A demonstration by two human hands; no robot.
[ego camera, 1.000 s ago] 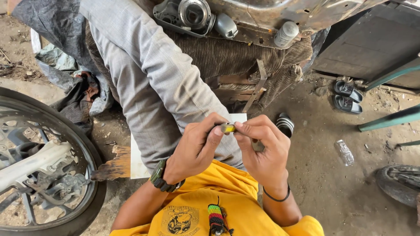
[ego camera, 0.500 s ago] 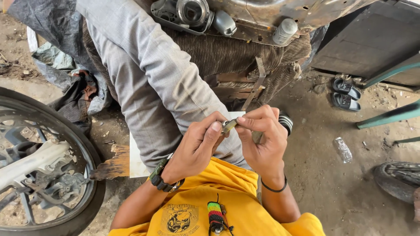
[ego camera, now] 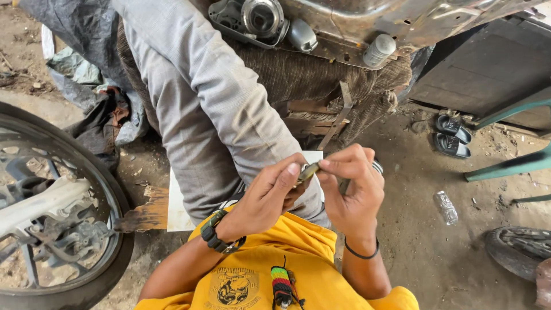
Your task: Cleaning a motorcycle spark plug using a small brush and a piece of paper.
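Single head-worn camera, looking steeply down, close over both hands at chest height, dirt floor below, wheel at left edge

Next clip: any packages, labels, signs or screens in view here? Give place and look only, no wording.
Plastic bottle: lying on the dirt floor at right, small, clear, with a pale label band.
Shirt emblem: on the yellow shirt's chest, bottom centre, round dark printed badge.
Wristwatch: on the left wrist, dark strap; its face is not readable as a screen.
No signs or boxed packages show.
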